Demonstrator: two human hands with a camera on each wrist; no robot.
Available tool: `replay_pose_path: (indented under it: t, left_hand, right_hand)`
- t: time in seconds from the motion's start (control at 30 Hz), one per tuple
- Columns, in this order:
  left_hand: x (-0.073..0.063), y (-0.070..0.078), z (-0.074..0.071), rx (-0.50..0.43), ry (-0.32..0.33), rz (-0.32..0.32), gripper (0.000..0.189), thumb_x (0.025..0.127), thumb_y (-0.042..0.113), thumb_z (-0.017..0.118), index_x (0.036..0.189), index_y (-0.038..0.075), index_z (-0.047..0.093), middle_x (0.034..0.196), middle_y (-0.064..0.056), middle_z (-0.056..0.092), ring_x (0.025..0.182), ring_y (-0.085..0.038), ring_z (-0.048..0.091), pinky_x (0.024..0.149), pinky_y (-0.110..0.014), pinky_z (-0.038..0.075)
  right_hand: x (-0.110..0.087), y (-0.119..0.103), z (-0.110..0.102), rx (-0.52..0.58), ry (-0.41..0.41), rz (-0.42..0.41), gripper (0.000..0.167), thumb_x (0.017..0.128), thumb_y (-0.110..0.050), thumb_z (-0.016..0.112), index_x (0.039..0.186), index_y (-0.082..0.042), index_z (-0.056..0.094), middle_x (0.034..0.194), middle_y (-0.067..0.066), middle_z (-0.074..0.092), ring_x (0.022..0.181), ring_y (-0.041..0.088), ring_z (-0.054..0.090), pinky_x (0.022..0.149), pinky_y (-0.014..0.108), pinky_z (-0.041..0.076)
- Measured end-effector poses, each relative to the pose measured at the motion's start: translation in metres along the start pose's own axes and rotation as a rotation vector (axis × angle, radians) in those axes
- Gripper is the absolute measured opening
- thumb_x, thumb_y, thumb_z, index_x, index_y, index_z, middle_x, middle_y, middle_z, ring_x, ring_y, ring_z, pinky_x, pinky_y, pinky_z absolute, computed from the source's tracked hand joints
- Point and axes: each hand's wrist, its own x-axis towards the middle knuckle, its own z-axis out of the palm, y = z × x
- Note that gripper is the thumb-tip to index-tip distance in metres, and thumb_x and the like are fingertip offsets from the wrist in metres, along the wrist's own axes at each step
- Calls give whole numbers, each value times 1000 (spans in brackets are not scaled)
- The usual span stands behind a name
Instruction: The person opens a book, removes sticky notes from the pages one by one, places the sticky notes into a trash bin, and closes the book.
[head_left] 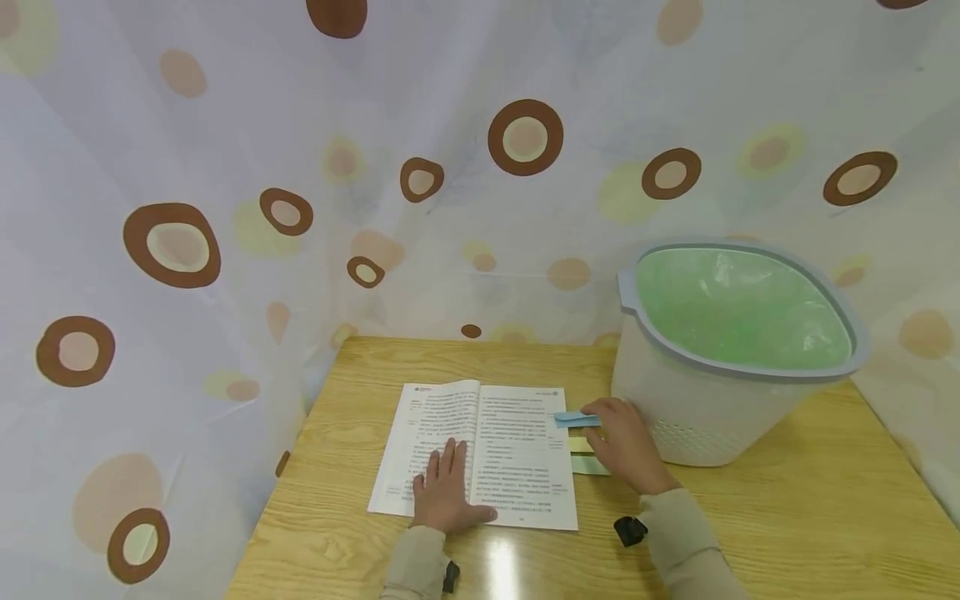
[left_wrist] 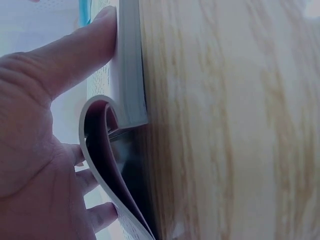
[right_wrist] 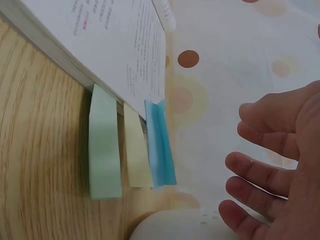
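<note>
An open book with printed pages lies on the table. My left hand rests on its lower left part, fingers spread on the left page and thumb across to the right page. From below, the left wrist view shows the left thumb on the page edge and the cover bowed near the spine. Blue, yellow and green sticky tabs stick out from the book's right edge. The blue one looks doubled. My right hand is beside the blue tab, apart from it, fingers loosely bent and holding nothing.
A white basket with a grey rim and green inside stands right behind my right hand. Patterned white sheeting hangs behind and at both sides of the wooden table. Dark straps or devices sit at both wrists.
</note>
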Motion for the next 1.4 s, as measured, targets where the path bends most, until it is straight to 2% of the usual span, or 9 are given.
replay_pose_path:
  t: [0.27,0.5,0.7,0.83,1.07,1.3,1.4]
  left_hand:
    - [0,2,-3,-12,1,7,118,67,48,87,158,10,23,167,-13,18,152,-45,18,115,-72,19]
    - [1,5,-4,-8,-14,28,117,68,50,86,158,11,22,167,-12,17,152,-45,17,115,-73,19]
    - [-1,2,-2,-5,-13,6,119,67,50,87,158,12,22,167,-12,17,152,-44,18,116,-73,18]
    - [-1,-2,1,-11,-6,-1,119,66,48,88,158,12,22,167,-12,18,152,-45,18,115,-73,17]
    - [-2,-2,5,-11,-2,9,117,68,48,87,158,12,21,167,-12,18,152,-45,18,115,-73,18]
    - [-4,2,-2,-25,-8,9,117,68,49,87,158,11,22,167,-13,17,152,-45,18,115,-73,18]
    - [-3,0,-2,-13,-12,5,118,68,51,86,158,12,22,167,-12,17,152,-44,18,114,-72,20]
  right_hand:
    - [15,1,13,-7,-1,21,27,91,-10,67,116,0,68,127,22,62,121,44,53,103,59,44]
    - [24,9,21,-78,24,-5,22,88,-6,68,109,-3,72,118,21,66,113,44,56,95,58,48]
    - [29,1,32,-162,26,63,21,85,-7,67,104,-8,76,112,17,71,110,43,59,90,57,52]
    - [34,-8,40,-224,-9,95,17,86,-9,69,100,-11,78,110,15,71,109,42,59,86,56,54]
    - [39,-6,54,-311,-178,232,25,90,-11,59,105,-14,79,114,15,69,119,42,53,89,63,49]
    - [40,-4,60,-332,-153,243,24,90,-8,59,102,-14,79,109,14,69,115,40,54,88,61,49]
    - [41,-6,62,-341,-170,244,25,92,-7,57,103,-14,78,108,14,69,115,40,54,89,62,48]
